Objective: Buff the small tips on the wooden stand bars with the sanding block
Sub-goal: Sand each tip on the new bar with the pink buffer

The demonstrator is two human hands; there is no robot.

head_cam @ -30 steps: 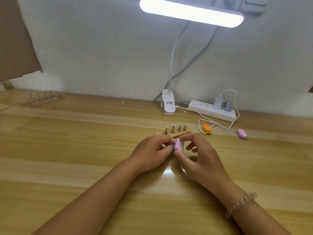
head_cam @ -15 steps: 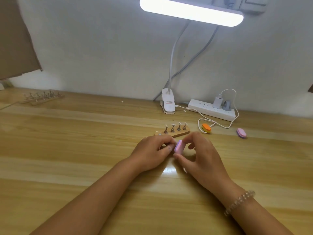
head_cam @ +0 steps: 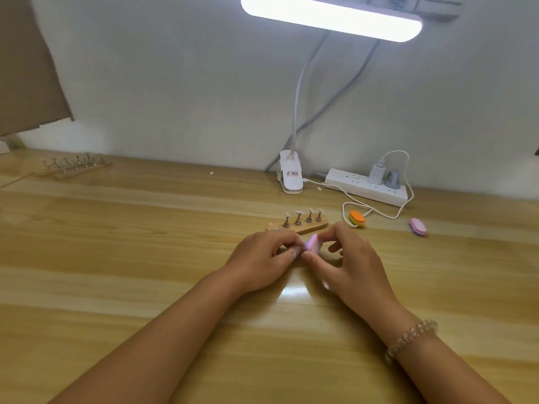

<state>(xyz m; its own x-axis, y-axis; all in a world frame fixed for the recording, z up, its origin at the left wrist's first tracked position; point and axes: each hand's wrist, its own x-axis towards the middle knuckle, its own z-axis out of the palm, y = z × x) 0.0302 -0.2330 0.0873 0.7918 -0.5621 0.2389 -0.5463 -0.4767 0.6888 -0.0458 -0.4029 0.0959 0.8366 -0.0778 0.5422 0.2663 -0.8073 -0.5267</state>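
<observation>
Right grip (head_cam: 350, 265) pinches the sanding block (head_cam: 312, 244) against something the left grip (head_cam: 259, 258) hides; tips (head_cam: 298, 213) on the stand bar (head_cam: 309, 228) behind the block seemingly wait.

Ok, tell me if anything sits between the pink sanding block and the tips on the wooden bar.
Nothing visible does. The right hand pinches the sanding block just in front of the wooden bar; its tips stand clear behind. The left hand sits beside the block, not between.

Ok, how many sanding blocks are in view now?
3: a pink block pinched in the right hand, an orange block before the power strip, a second pink block farther right. More may hide under the left hand.
</observation>
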